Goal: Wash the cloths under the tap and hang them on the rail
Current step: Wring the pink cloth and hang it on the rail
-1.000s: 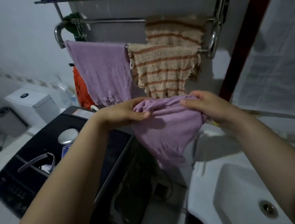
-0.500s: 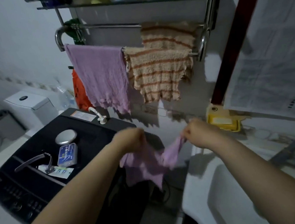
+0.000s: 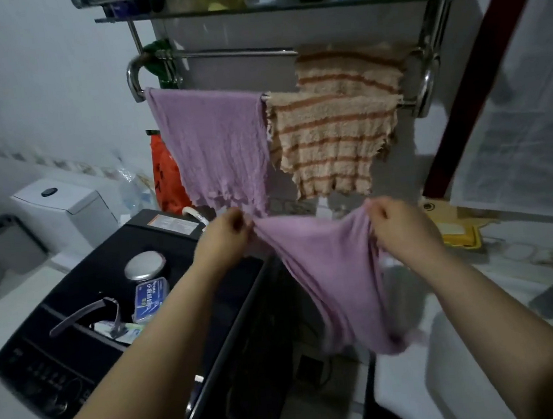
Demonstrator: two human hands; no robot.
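A purple cloth [image 3: 330, 272] hangs stretched between my two hands, below the rail. My left hand [image 3: 225, 237] pinches its left top corner and my right hand [image 3: 399, 226] grips its right top corner. The chrome rail [image 3: 135, 84] above carries another purple cloth [image 3: 216, 144] on the left. A striped beige cloth [image 3: 329, 141] hangs next to it, and a second striped cloth [image 3: 348, 66] is draped on the bar behind. The white sink [image 3: 405, 387] lies at the lower right, partly behind my right arm.
A black washing machine [image 3: 86, 337] stands at the left with a small box, a metal lid and a handle on top. A white toilet cistern [image 3: 61, 209] is further left. A yellow soap holder [image 3: 456, 230] sits by the mirror. A shelf [image 3: 279, 5] tops the rail.
Half a second ago the cloth was bunched low between my hands. Both hands have since risen and moved apart, spreading it out.
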